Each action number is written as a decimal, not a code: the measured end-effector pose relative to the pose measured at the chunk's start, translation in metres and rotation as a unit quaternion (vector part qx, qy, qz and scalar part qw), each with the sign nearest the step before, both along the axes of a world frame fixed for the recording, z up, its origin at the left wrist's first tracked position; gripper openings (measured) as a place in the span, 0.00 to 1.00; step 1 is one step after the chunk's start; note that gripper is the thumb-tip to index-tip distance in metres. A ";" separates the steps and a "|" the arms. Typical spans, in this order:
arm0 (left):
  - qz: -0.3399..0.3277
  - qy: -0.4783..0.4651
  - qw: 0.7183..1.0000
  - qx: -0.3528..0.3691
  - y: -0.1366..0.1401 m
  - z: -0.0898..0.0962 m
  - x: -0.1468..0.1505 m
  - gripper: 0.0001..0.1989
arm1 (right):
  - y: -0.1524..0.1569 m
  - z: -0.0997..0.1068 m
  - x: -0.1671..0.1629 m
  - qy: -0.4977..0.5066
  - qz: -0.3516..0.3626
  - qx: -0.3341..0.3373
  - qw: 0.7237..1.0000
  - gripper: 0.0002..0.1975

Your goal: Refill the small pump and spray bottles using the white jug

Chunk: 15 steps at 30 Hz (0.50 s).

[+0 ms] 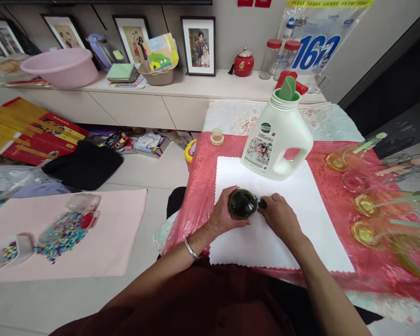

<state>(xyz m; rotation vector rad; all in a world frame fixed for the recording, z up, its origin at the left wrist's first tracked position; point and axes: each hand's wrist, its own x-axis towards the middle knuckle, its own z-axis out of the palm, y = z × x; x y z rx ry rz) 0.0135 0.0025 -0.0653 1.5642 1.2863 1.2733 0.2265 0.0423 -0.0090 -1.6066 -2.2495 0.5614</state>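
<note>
My left hand (226, 215) is wrapped round a dark green, rounded, shiny glass vessel (242, 204) above the white mat (287, 224). At its right side, my right hand (282, 219) pinches a small black piece (262, 204). Whether that piece is joined to the vessel I cannot tell. Just behind stands an upright white detergent jug (271, 135) without its cap, a green scoop-like piece (287, 87) sticking out of its mouth. A pale cap (217, 136) lies left of the jug on the red table cover (227, 147).
Several glass vessels with yellow liquid and sticks, one of them a glass (366, 205), line the table's right side. Behind is a low cabinet (182, 109) with a pink basin (61, 65). A pink floor mat (115, 242) at left holds colourful small pieces (65, 235).
</note>
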 end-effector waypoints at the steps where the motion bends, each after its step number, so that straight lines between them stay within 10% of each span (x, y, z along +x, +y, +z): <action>1: -0.003 -0.001 1.000 0.001 0.000 0.000 0.000 0.57 | 0.003 0.004 0.002 0.005 -0.002 0.013 1.000 0.09; 6: -0.007 -0.003 1.000 -0.001 0.001 0.000 0.000 0.57 | 0.012 0.045 0.021 0.125 -0.062 0.091 0.986 0.20; 10: -0.010 -0.019 1.000 -0.005 0.001 -0.001 0.000 0.56 | -0.001 0.085 0.007 0.437 -0.054 0.097 0.893 0.19; 15: -0.013 -0.040 0.999 0.001 0.002 -0.003 0.001 0.56 | -0.013 0.103 -0.025 0.529 -0.008 0.160 0.833 0.17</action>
